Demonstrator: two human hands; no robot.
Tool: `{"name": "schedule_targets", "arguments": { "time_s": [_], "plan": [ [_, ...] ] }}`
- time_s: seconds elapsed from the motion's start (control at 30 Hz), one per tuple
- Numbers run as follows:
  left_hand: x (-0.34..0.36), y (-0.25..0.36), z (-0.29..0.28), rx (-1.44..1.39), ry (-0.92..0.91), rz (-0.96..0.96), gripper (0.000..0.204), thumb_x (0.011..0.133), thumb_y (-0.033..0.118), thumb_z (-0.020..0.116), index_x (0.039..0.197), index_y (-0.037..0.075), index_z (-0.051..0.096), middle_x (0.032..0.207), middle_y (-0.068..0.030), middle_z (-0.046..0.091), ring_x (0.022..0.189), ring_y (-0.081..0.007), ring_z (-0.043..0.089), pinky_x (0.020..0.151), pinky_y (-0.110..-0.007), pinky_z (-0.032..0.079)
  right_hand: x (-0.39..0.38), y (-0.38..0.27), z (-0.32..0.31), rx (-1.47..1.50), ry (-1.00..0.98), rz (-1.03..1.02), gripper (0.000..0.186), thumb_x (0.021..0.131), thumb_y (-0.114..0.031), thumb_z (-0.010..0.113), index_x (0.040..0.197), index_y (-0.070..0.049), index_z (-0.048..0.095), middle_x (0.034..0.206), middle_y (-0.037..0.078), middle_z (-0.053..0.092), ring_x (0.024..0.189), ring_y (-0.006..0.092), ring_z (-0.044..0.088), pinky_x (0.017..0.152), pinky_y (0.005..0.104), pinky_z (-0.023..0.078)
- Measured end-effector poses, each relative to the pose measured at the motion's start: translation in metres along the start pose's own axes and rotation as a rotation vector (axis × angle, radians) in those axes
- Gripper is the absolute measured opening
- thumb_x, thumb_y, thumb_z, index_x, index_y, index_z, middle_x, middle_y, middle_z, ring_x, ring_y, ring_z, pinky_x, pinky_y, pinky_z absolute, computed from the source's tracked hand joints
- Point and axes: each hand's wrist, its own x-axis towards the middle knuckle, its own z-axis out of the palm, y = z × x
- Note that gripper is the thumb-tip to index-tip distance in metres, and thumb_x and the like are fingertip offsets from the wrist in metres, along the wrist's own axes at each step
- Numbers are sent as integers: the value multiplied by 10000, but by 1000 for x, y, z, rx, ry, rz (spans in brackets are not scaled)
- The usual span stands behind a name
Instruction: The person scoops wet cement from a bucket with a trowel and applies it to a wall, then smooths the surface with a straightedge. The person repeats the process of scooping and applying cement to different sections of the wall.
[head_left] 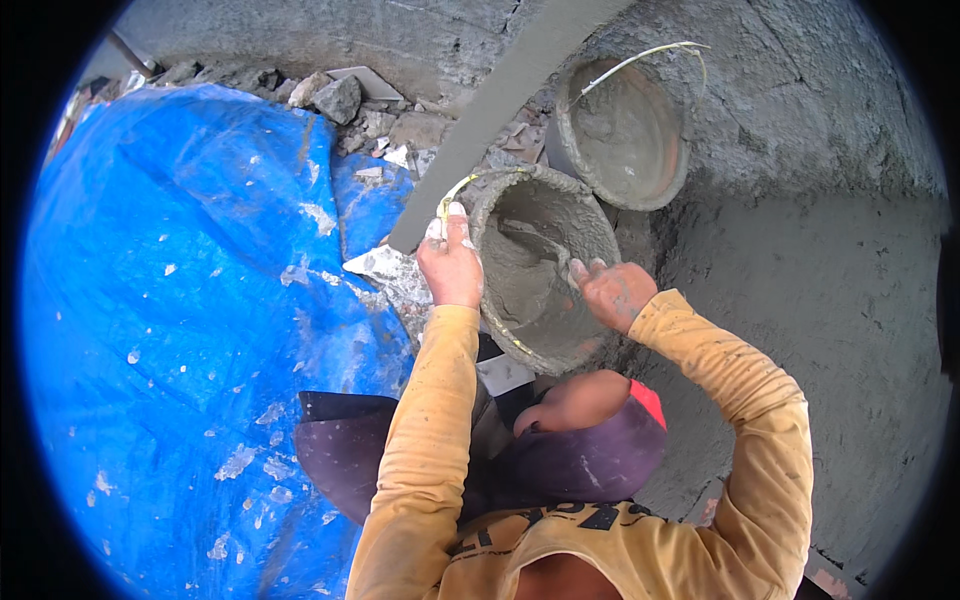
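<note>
Bucket (575, 192), left rim: handle (461, 184) pinched by left hand (452, 264) | right rim: right hand (612, 293) curled, grip's contents cannot be told

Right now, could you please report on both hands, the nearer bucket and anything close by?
Left hand gripping handle of nearer bucket. Right hand at bucket's right side, hold unclear. Wet grey mix inside. Grey plank close by left hand.

We extend our left arm (430, 410) nearly straight forward, its left hand (450, 262) closed, fingers (457, 214) whitened; our right arm (765, 430), bent at the elbow, angles inward, right hand (614, 293) curled.
</note>
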Motion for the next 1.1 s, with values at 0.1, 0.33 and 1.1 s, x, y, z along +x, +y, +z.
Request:
{"name": "schedule_targets", "arguments": {
  "time_s": [0.1,0.33,1.1],
  "plan": [
    [-2,0,-8,15,-3,-107,256,896,197,559,856,-54,593,729,-33,590,603,-115,489,548,-285,395,-24,-18,-17,38,-103,-96,383,812,-124,474,1179,-19,508,824,150,616,666,275,634,536,389,484],
    [-4,-2,-8,58,-26,25,271,894,232,569,818,-26,596,631,-21,539,551,-82,453,486,-260,354,-14,21,-64,-86,-45,116,273,820,-114,502,1058,12,544,787,151,628,670,275,639,547,393,497],
    [0,8,-15,13,-28,-100,253,892,196,567,905,-56,598,772,-49,609,664,-101,524,579,-266,416,-37,-6,-69,221,-192,-57,389,742,-193,616,1112,-87,557,889,161,623,703,321,628,616,413,494]
  ]
}}
